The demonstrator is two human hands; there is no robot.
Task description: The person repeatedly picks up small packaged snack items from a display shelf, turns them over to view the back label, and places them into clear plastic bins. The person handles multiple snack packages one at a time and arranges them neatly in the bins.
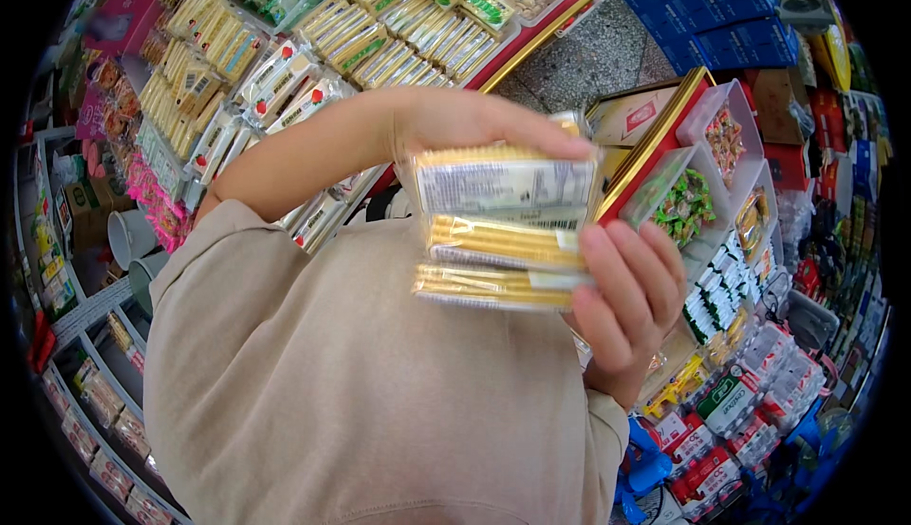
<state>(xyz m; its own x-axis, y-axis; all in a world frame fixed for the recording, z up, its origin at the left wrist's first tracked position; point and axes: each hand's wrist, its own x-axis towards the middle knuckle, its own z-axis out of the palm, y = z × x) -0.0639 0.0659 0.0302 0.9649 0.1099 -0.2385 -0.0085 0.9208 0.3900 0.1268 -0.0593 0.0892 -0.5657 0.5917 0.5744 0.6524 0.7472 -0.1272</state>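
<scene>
A stack of several clear-wrapped packets of yellow biscuits or wafers (502,240) is held in front of my beige shirt. Over its upper edge curves my left hand (491,123), the fingers reaching to the top right corner. My right hand (626,297) grips the right end of the stack, its fingers bent over the lower packets. The top packet shows a printed white label with a barcode; motion blurs the packets somewhat. Behind my left forearm lie white packets with strawberry pictures (277,76), beside rows of similar yellow packets (406,23) in a clear bin.
A red and gold display edge (537,41) runs past the bins. At right, clear plastic bins (719,190) hold wrapped sweets. Blue cartons (712,12) stand at the upper right, drink packs (733,397) at the lower right. Grey shelving (92,311) with packaged goods is at left.
</scene>
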